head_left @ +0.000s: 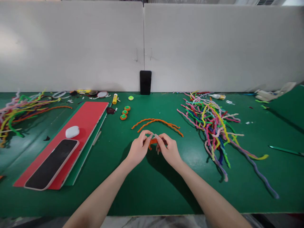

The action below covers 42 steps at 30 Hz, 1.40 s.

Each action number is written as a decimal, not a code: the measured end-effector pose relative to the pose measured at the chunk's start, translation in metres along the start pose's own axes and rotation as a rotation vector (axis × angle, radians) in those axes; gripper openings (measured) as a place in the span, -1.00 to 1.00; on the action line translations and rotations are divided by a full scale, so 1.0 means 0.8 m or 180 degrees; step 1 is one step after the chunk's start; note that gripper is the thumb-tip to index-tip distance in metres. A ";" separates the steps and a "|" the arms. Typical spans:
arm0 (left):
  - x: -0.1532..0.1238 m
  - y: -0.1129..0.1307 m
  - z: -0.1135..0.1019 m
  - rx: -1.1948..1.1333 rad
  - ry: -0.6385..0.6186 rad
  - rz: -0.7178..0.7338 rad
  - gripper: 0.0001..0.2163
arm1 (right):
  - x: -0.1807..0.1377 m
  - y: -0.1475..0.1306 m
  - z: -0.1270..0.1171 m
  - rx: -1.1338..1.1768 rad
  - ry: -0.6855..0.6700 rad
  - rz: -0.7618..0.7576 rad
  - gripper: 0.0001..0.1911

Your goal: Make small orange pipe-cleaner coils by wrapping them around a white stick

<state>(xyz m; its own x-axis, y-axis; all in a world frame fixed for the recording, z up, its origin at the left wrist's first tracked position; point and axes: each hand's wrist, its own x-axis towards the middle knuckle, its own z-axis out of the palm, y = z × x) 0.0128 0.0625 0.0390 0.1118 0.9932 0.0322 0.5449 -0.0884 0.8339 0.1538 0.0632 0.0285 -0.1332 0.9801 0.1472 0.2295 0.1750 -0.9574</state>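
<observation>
As two orange strands [155, 120] lie curved on a green table [161, 106], the left hand [139, 147] and right hand [169, 150] together pinch a small orange piece [154, 141].

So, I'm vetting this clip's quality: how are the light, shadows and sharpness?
Head view: pale glare on the left white panel, near its left edge; dark shadow on the green table below the left hand and right hand; soft shine to their right; the orange piece is too small for fine detail.
</observation>
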 end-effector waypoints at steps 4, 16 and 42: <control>-0.002 0.002 0.003 -0.0152 0.0181 -0.0101 -0.86 | 0.002 0.000 0.001 0.0077 -0.0033 0.0072 -0.71; 0.003 -0.005 0.003 -0.0492 -0.0018 -0.0302 -0.80 | 0.006 0.006 -0.009 -0.0084 -0.0365 -0.0136 -0.70; -0.001 -0.006 0.003 0.0291 -0.0027 0.0134 -0.83 | 0.008 0.001 -0.020 -0.0837 -0.0903 -0.0764 -0.70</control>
<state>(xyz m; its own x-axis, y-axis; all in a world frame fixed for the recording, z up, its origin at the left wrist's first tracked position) 0.0116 0.0618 0.0335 0.1430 0.9878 0.0612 0.6131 -0.1369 0.7781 0.1683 0.0712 0.0323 -0.4631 0.8508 0.2483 0.3920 0.4480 -0.8035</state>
